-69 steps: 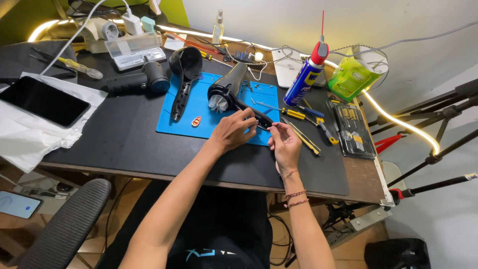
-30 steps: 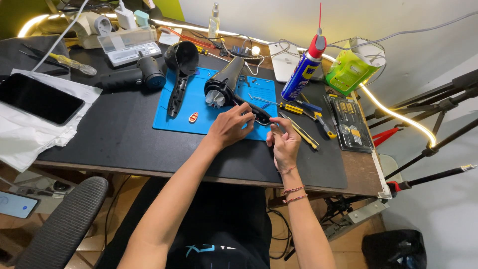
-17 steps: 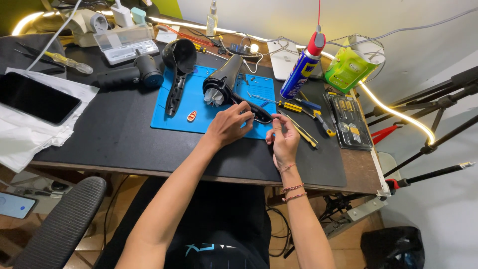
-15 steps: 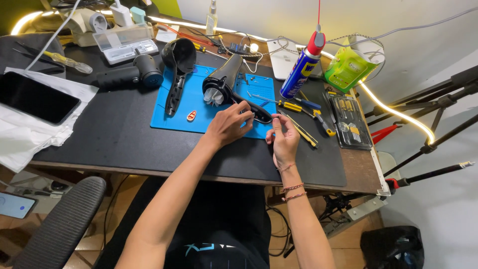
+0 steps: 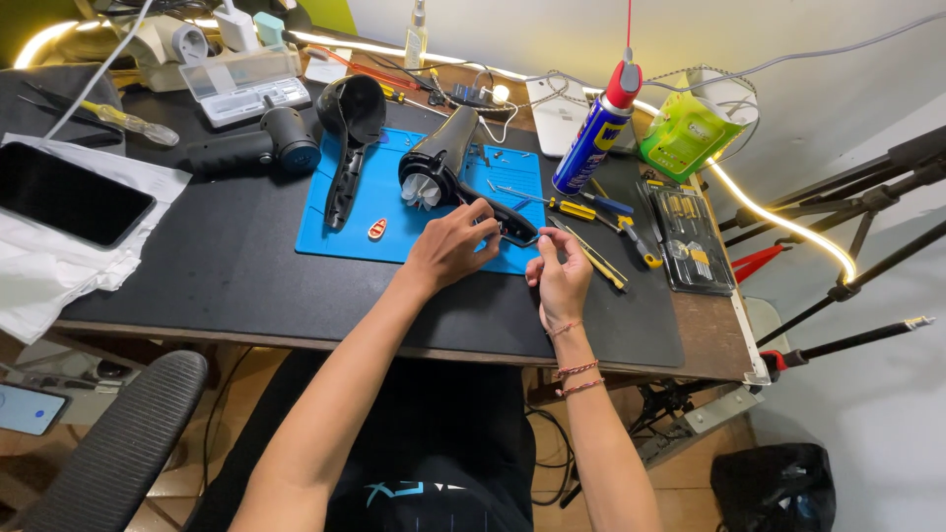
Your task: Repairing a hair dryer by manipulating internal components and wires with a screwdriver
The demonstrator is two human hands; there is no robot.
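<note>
Hair dryer body (image 5: 448, 167), black and opened, lies on the blue work mat (image 5: 384, 222) at the desk's middle, fan blades exposed. Its detached half-shell (image 5: 347, 138) rests on the mat's left part, so disassembly appears well advanced; judged from this, internal work and reassembly remain. Left hand (image 5: 448, 246) grips the dryer's handle end, fingers curled. Right hand (image 5: 562, 276) is loosely closed just beside it; whether it pinches anything cannot be told. Small screwdrivers (image 5: 591, 232) lie nearby.
</note>
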